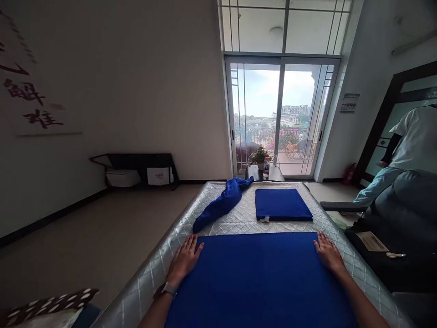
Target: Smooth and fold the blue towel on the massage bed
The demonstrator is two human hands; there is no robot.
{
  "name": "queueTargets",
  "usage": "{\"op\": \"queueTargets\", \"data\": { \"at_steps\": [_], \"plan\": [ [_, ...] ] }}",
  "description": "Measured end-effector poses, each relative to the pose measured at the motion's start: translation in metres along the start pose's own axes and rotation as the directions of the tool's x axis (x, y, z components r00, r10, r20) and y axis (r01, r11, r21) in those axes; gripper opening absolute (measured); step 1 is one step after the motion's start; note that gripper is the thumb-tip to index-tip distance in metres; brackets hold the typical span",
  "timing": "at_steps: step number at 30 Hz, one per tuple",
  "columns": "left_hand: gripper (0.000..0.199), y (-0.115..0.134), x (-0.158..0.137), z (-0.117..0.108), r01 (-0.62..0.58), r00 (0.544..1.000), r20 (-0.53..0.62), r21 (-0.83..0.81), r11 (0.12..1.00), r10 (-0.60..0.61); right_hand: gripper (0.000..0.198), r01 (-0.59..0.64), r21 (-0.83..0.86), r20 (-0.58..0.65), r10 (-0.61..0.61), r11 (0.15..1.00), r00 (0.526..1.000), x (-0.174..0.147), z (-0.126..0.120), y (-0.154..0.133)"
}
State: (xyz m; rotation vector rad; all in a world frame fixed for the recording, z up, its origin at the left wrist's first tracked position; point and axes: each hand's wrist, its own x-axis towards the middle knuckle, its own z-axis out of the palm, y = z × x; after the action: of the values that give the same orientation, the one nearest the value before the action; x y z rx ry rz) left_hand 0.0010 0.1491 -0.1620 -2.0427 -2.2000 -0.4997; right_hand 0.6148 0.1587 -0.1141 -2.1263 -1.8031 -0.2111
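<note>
Left hand point(184, 259), right hand point(328, 254) spread flat, pressing far corners of smooth rectangular blue towel point(259, 278); quilted mattress point(235, 218) beneath.

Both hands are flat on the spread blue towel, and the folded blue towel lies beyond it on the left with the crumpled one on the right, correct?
Not quite. The head view shows the folded blue towel on the right and the crumpled one on the left. The left hand and right hand do rest flat on the spread blue towel.
</note>
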Motion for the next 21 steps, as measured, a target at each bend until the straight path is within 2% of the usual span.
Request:
{"op": "queueTargets", "data": {
  "at_steps": [3, 6, 9, 11, 13, 15, 18, 21],
  "plan": [
    [0.069, 0.005, 0.001, 0.005, -0.002, 1.0, -0.023, 0.008, 1.0, 0.002, 0.046, -0.004, -0.008, 0.069, 0.005, 1.0, 0.998, 0.002, 0.0, 0.016],
    [0.07, 0.007, 0.001, 0.002, 0.009, 1.0, -0.006, -0.002, 1.0, -0.009, 0.054, -0.01, -0.008, 0.122, 0.011, 1.0, 0.992, 0.005, -0.003, 0.022],
    [0.074, 0.013, 0.001, -0.01, 0.028, 1.0, 0.008, -0.006, 1.0, -0.028, 0.061, -0.024, -0.006, 0.144, 0.025, 1.0, 0.989, 0.007, -0.011, 0.015],
    [0.076, 0.028, 0.001, -0.018, 0.026, 1.0, -0.006, -0.003, 1.0, -0.026, 0.065, 0.0, 0.007, 0.137, -0.001, 1.0, 0.991, 0.003, -0.019, 0.0],
    [0.07, 0.058, -0.001, -0.023, -0.006, 0.999, -0.037, -0.012, 1.0, 0.006, 0.065, 0.084, 0.043, 0.132, -0.089, 0.996, 0.987, -0.006, -0.025, -0.027],
    [0.062, 0.104, -0.005, -0.026, -0.102, 0.993, -0.058, -0.041, 0.994, 0.099, 0.063, 0.213, 0.106, 0.141, -0.227, 0.971, 0.964, -0.02, -0.029, -0.065],
    [0.059, 0.182, -0.013, -0.023, -0.317, 0.948, -0.028, -0.11, 0.942, 0.316, 0.059, 0.396, 0.219, 0.162, -0.433, 0.892, 0.887, -0.042, -0.025, -0.131],
    [0.057, 0.243, -0.017, -0.016, -0.413, 0.91, -0.027, -0.156, 0.897, 0.414, 0.059, 0.47, 0.285, 0.18, -0.528, 0.835, 0.83, -0.053, -0.014, -0.182]
  ]
}}
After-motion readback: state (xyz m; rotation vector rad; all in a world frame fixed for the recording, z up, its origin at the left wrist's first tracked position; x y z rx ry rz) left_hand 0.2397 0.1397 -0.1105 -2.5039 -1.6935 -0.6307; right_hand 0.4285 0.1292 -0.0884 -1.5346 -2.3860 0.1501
